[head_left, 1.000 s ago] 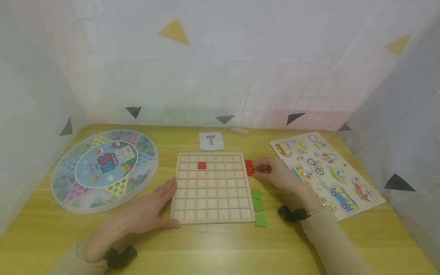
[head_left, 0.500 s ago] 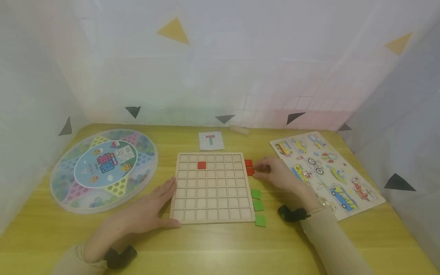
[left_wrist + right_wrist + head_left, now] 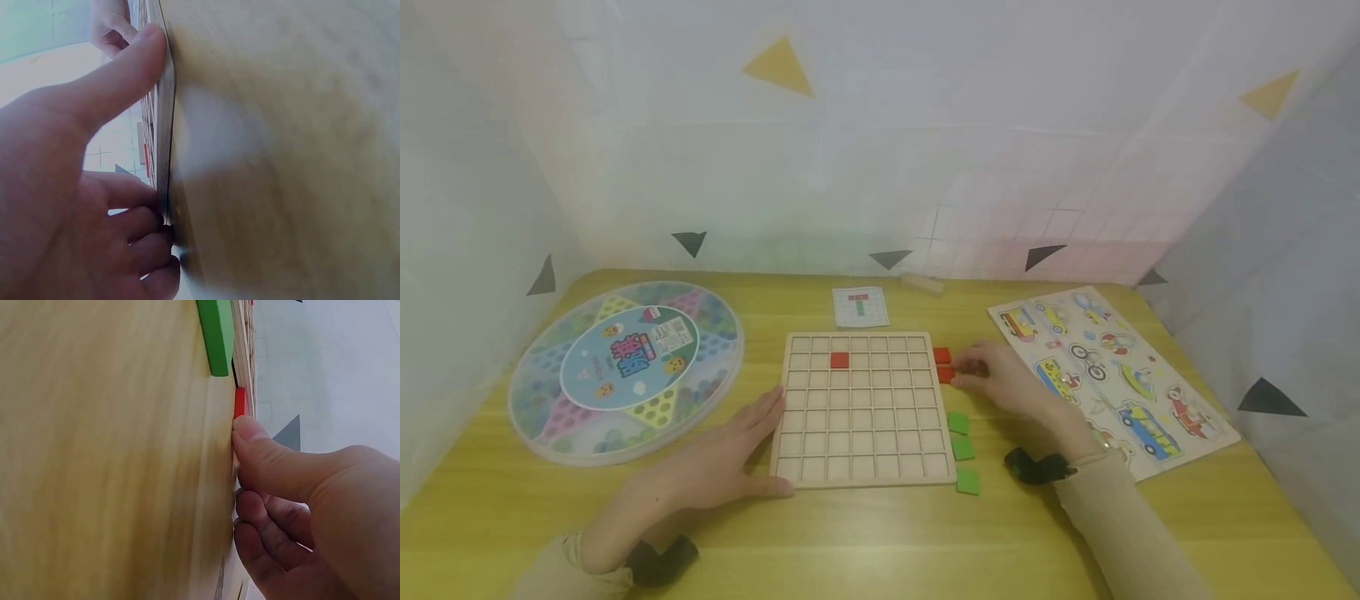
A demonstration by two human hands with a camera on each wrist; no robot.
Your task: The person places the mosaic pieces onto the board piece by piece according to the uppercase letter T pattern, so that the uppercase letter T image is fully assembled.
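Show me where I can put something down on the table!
Bare table: in front of the grid board, between the sleeves; farther back, between the round game and pattern card. Crowded: the board's right edge, with red tiles, green tiles and the right hand; left edge, the left hand.

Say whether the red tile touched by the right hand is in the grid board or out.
Out: the red tile lies on the table, beside the wooden grid board.

This looks like a screened-off play corner; the wider building cannot be told. Pale sheeting [image 3: 880,167] bearing yellow triangles [image 3: 780,68] walls the desk [image 3: 880,542], which carries a round board game [image 3: 628,358] at left, wooden grid board [image 3: 863,421] at centre and picture puzzle [image 3: 1112,383] at right.
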